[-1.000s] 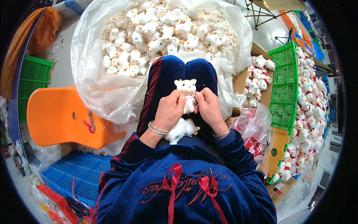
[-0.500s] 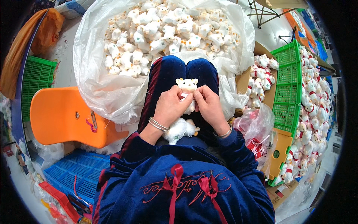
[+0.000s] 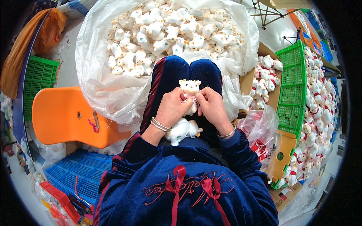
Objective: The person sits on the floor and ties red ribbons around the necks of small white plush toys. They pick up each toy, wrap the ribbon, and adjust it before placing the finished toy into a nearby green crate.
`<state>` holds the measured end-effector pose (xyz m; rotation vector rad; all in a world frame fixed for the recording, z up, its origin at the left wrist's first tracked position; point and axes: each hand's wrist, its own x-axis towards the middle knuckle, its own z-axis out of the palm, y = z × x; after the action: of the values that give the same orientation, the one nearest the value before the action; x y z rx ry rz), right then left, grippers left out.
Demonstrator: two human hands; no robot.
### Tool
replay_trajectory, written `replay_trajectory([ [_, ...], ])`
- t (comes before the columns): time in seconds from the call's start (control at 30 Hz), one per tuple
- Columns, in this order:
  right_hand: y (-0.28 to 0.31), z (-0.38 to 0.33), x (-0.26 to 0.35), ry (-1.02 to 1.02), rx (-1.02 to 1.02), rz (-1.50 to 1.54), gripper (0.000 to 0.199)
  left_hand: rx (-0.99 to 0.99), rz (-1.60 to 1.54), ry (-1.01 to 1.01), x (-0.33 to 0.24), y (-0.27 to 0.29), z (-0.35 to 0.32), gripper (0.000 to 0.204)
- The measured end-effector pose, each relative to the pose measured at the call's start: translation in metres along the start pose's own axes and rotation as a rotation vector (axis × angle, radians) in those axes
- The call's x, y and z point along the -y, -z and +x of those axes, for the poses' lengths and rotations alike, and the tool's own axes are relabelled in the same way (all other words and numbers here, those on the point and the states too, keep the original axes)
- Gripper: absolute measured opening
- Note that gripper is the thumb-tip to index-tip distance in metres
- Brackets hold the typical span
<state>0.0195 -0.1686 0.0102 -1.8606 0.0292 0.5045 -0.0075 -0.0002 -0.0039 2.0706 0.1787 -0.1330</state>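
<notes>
Between my knees, a small white plush animal (image 3: 189, 86) with orange-tipped ears faces up. My left hand (image 3: 172, 108) pinches at its neck from one side, fingers closed. From the other side my right hand (image 3: 213, 105) is closed too, thumb and forefinger at the toy's chest. A thin pinkish strip shows by the fingertips at the neck; its exact shape is partly hidden by my fingers. Closer to my body, a second white plush toy (image 3: 179, 132) lies on its side in my lap, with a loose white thread on it.
Ahead, a large clear plastic sheet (image 3: 92, 71) holds a heap of white plush toys (image 3: 162, 32). To the right are a carton (image 3: 247, 84) and a green crate (image 3: 290, 90) beside toys with red scarves. An orange chair (image 3: 56, 116) and blue crate (image 3: 79, 169) stand left.
Both hands stay at the toy's neck. A white bit seen by the left fingertips is gone from sight, and pinkish strip shows there now. The whole view has shifted slightly.
</notes>
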Motion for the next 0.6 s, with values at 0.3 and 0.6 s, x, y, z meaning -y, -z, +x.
replay_trajectory([
  [0.3, -0.011, 0.002, -0.013, 0.247, -0.154, -0.19, 0.017, -0.041, -0.019, -0.027, 0.004, -0.003, -0.001, 0.031],
  [0.6, -0.011, -0.001, -0.012, 0.189, -0.146, -0.136, 0.017, -0.019, -0.035, -0.011, 0.005, -0.002, -0.003, 0.03],
])
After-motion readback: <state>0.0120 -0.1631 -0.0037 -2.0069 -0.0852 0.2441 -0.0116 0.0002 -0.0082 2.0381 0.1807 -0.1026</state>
